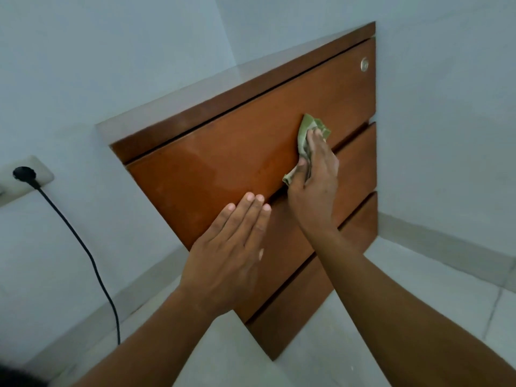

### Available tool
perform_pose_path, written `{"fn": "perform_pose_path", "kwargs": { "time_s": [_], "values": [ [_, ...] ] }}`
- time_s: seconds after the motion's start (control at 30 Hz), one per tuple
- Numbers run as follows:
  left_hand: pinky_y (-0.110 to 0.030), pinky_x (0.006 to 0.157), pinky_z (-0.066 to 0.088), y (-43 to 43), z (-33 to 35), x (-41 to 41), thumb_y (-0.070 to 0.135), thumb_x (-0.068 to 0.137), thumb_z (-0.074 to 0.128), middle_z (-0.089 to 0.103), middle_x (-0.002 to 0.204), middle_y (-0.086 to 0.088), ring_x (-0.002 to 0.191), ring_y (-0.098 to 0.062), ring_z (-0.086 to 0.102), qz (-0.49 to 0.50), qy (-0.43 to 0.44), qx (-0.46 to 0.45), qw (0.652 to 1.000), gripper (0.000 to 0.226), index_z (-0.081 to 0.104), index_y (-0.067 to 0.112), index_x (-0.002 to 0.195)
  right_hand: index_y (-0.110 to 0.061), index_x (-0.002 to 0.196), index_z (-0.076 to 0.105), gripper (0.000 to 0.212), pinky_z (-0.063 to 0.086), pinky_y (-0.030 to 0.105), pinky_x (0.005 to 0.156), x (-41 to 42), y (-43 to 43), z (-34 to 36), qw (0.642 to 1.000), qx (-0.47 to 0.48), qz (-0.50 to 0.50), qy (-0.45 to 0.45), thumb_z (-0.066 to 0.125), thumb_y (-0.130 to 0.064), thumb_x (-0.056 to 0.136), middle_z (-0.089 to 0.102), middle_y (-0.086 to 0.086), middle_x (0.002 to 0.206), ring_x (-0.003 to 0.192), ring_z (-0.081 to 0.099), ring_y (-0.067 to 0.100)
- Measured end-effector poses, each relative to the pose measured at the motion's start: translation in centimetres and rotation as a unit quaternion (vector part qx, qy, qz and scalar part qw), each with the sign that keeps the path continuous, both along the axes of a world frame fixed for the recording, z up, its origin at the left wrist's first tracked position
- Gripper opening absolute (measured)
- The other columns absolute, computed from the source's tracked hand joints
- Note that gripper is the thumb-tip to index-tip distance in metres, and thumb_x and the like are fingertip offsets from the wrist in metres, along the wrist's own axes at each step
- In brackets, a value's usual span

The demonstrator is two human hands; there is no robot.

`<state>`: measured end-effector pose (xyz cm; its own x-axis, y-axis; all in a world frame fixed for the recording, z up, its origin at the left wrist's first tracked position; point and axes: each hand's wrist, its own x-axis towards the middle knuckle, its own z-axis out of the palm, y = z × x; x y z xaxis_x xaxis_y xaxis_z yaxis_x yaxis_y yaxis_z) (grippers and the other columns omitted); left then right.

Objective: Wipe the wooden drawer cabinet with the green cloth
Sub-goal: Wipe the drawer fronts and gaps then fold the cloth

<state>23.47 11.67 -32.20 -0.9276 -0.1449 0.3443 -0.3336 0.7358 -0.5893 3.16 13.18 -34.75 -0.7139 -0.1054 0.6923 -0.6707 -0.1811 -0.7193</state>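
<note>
The right hand (315, 174) is closed on the green cloth (305, 141), which is bunched under the fingers and thumb and pressed flat against the face of the top drawer (237, 152). Folds of the cloth stick out above the fingertips and below the thumb, close to the dark gap that parts the top drawer from the middle drawer (354, 163). The left hand (231, 247) lies open, fingers straight and together, palm on the drawer fronts; its fingertips reach over the lower edge of the top drawer, just beside the right wrist. It holds nothing. Both forearms cross the lower drawers and hide much of the middle one and part of the bottom drawer (293, 317).

The wooden drawer cabinet (195, 177) is reddish brown with a pale, dull top (173, 107). A small round metal lock (364, 64) sits in the upper right corner of the top drawer, well apart from the cloth. The wood shows faint hazy patches left of the cloth.

The cabinet stands in a corner against pale blue-grey walls (111, 51). On the left wall a white socket (30, 177) holds a black plug (23, 173), and its black cable (89, 255) hangs down toward the floor, clear of the cabinet. The floor (418, 289) is light tile with a pale skirting along the walls.
</note>
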Motion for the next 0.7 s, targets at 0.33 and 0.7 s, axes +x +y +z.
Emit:
{"fn": "perform_pose_path", "kwargs": {
  "time_s": [0.33,0.7],
  "values": [
    [-0.05,0.117,0.037,4.2,-4.9,2.7,0.048,0.099,0.047,0.045,0.157,-0.018,0.147,-0.032,0.041,0.075,0.156,0.149,0.974,0.072,0.04,0.003,0.155,0.002,0.152,0.036,0.05,0.018,0.046,0.127,2.7,0.5,-2.1,0.99,0.026,0.063,0.122,0.044,-0.016,0.106,0.031,0.016,0.162,0.154,0.022,0.031],
    [-0.054,0.104,0.051,4.5,-4.0,0.9,0.054,0.101,0.036,0.057,0.146,-0.021,0.132,-0.037,0.057,0.132,0.208,0.185,0.951,0.076,0.041,-0.001,0.153,0.003,0.149,0.041,0.049,0.02,0.043,0.127,2.7,0.2,-2.0,0.991,0.012,0.046,0.123,0.051,-0.002,0.102,0.035,0.02,0.159,0.151,0.027,0.036]
  ]
}}
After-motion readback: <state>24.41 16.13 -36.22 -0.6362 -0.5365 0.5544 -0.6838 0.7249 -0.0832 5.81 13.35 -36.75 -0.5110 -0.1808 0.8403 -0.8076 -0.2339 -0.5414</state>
